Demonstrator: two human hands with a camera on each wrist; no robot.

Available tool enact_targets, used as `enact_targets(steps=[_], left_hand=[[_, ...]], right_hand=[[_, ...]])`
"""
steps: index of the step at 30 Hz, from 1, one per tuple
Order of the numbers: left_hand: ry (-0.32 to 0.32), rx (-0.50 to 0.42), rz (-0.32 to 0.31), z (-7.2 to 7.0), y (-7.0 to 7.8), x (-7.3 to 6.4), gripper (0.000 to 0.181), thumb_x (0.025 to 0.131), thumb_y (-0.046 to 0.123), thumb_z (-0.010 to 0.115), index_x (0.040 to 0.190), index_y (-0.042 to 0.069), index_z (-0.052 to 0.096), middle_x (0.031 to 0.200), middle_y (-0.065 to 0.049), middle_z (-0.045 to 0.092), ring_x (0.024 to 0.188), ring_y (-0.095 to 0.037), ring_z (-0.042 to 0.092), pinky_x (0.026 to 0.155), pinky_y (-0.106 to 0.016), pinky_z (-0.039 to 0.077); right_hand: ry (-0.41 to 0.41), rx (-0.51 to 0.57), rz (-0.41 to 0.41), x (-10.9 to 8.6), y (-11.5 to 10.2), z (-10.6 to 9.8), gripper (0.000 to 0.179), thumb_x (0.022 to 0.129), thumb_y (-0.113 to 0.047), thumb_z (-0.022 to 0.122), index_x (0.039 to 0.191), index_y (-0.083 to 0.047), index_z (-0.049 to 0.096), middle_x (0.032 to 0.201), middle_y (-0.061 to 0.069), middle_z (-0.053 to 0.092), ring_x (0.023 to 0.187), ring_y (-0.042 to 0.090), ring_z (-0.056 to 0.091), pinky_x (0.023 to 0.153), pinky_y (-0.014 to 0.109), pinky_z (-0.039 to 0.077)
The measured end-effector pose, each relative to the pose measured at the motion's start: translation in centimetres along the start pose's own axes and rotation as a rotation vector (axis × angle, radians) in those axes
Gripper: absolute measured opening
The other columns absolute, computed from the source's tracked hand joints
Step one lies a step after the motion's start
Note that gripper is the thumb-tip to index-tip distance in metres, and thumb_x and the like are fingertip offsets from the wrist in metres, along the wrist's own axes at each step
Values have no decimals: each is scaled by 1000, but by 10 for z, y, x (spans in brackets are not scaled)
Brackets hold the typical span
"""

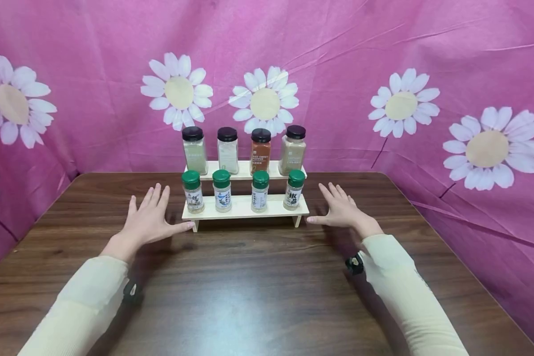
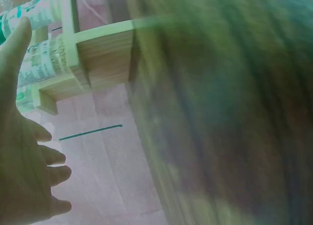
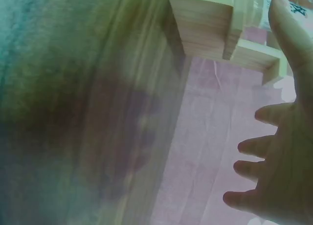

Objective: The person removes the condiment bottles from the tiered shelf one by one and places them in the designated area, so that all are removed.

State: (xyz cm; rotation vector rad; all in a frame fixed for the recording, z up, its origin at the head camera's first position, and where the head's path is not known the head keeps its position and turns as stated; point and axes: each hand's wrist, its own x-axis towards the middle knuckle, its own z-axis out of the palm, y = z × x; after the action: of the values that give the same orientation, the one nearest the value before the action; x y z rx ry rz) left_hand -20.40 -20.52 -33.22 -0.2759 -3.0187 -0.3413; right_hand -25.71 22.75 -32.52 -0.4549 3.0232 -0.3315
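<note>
A dark brown wood-grained tabletop (image 1: pixel 249 257) fills the lower half of the head view, with a pale glare at bottom centre. Behind it hangs a creased pink cloth (image 1: pixel 333 74) printed with large white daisies (image 1: pixel 265 104), which takes up the whole upper part of the frame and comes down along both edges of the tabletop.

At the centre of the frame, towards the far edge of the tabletop, stands a pale two-step wooden rack (image 1: pixel 241 206). Four green-capped jars (image 1: pixel 223 195) stand upright in a row on its lower front step, and four taller black-capped jars (image 1: pixel 228 154) on the step behind (one, with reddish contents, reads "RED SWEET PEPPER").

Left of centre is the left hand (image 1: pixel 149 220), its grip spread wide, thumb and fingers apart; the thumb points to the rack's front left corner, and whether it touches cannot be told. Right of centre, the right hand (image 1: pixel 340 210) mirrors it, grip likewise spread, the thumb just beside the rack's right end. Cream sleeves (image 1: pixel 409 282) run in from the lower left and lower right corners. In both wrist views the tabletop is blurred.
</note>
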Motion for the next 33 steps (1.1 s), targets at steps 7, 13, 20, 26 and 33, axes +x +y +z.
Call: enact_targets(steps=[7,13,20,26,33], left_hand=[[47,-138,-15,-8,-1,5,113,64,70,52,135,-5,5,137,-28,6,123,-43,6,91,-63,0],[139,-419,-44,-13,3,7,101,70,54,61,136,-2,9,137,-26,15,122,-41,15,94,-57,14],[295,-733,-90,-3,15,8,92,68,37,71,136,8,17,129,-21,34,116,-36,32,93,-50,25],[424,-950,-29,10,23,15,75,71,19,71,129,1,27,119,-22,45,104,-30,44,89,-42,34],[380,-1091,-1,11,38,15,52,75,-4,62,120,-8,34,109,-26,48,98,-28,47,86,-39,39]], right_hand=[[-22,98,-35,2,4,-14,98,68,-56,62,136,0,17,135,29,12,123,42,7,94,59,12],[-39,473,-36,5,7,-24,81,79,-38,60,136,-1,17,135,24,20,122,36,19,98,47,19],[33,870,15,20,3,0,69,82,-35,57,134,-2,24,131,22,30,119,34,28,95,47,25],[65,1434,116,32,-12,25,63,86,-21,53,134,2,19,135,21,21,120,35,24,96,45,24],[59,1569,169,34,-24,42,46,90,-8,43,131,4,24,114,12,42,84,11,52,70,22,44]])
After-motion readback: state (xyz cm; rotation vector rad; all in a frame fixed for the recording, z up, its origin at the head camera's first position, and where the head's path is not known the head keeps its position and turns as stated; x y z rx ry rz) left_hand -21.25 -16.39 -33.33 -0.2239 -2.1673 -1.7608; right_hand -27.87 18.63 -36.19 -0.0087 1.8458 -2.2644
